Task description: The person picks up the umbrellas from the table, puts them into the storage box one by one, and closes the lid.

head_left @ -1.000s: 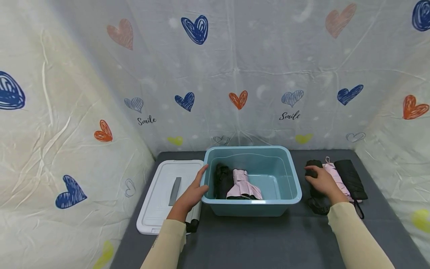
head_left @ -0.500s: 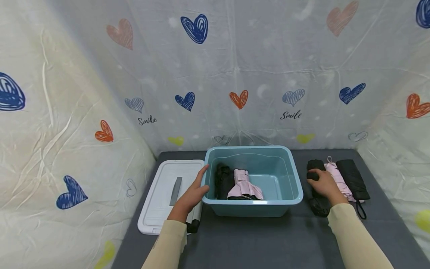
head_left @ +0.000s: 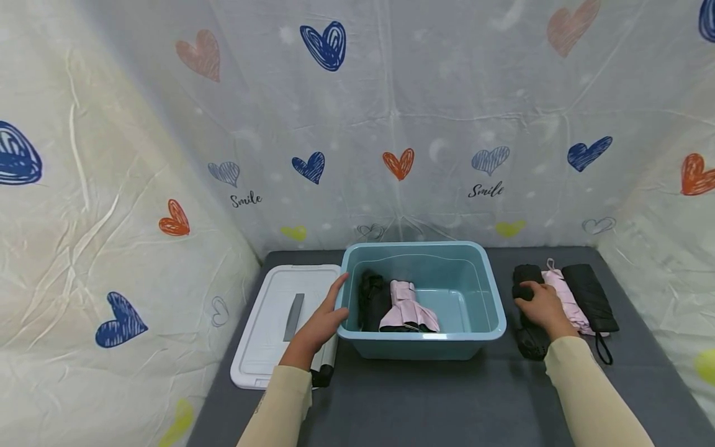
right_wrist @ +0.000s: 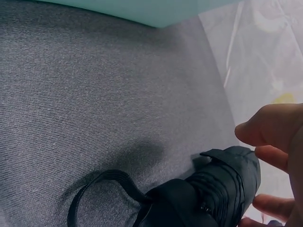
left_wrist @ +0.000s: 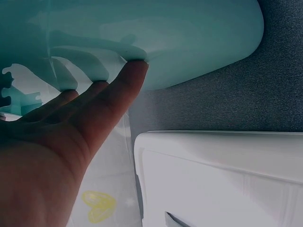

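My left hand (head_left: 319, 326) rests with fairly straight fingers (left_wrist: 106, 106) against the left wall of the blue-green plastic bin (head_left: 413, 349). Inside the bin lie a black bundle (head_left: 373, 303) and a folded pink umbrella (head_left: 406, 305), both toward its left half. My right hand (head_left: 543, 307) is over a black folded umbrella (right_wrist: 218, 189) on the table at the right. The right wrist view shows its thumb apart from the umbrella and its fingers at the far side. A folded pink umbrella (head_left: 563, 297) and another black one (head_left: 589, 298) lie right beside it.
A white lid (head_left: 262, 338) with a grey handle (head_left: 294, 316) lies flat left of the bin. A white item with a black end (head_left: 322, 375) sits along the lid's right edge. The grey table (head_left: 424, 403) ends at a heart-printed curtain (head_left: 436, 205) behind.
My right hand has come in closer over the black umbrella, its fingertips drawing back from beyond the left edge. My left hand stays on the bin. The head view has shifted slightly.
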Motion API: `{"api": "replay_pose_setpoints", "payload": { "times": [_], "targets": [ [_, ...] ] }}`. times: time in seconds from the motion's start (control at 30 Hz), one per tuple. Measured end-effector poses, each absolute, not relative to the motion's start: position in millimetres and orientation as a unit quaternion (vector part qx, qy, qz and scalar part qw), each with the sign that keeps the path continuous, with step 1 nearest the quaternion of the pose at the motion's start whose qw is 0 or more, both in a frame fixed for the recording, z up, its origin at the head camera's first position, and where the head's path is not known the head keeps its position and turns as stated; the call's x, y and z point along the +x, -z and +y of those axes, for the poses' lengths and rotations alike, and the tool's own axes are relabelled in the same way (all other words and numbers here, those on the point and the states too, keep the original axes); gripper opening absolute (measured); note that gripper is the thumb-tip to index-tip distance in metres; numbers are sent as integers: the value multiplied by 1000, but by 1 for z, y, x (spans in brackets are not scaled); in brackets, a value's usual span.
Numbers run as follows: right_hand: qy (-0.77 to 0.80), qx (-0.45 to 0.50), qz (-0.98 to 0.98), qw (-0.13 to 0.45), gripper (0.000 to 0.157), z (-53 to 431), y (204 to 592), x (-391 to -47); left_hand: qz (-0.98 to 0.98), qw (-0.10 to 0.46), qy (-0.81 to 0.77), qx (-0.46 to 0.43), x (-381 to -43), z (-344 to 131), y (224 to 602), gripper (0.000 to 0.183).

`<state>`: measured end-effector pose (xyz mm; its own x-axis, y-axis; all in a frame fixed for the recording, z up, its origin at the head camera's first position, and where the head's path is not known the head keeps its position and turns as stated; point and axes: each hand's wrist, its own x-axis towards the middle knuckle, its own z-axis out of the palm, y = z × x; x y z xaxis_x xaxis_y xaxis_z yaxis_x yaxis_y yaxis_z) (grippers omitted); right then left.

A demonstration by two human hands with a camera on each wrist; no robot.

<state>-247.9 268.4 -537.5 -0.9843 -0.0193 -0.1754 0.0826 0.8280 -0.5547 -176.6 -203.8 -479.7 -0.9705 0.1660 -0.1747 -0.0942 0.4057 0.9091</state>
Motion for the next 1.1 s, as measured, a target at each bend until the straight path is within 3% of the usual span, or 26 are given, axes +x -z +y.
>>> {"api": "replay_pose_setpoints", "payload": {
  "times": [0.47,0.77,1.1],
  "targets": [
    [275,32,955,106,60,267,540,-252,828,127,-547,15,-178,-204,479,80],
    [257,24,958,126,60,261,544,-253,831,139,-538,17,-164,-196,447,80],
    [260,68,955,129,66,249,551,-252,831,135,-540,11,-162,-195,446,79]
  ]
}}
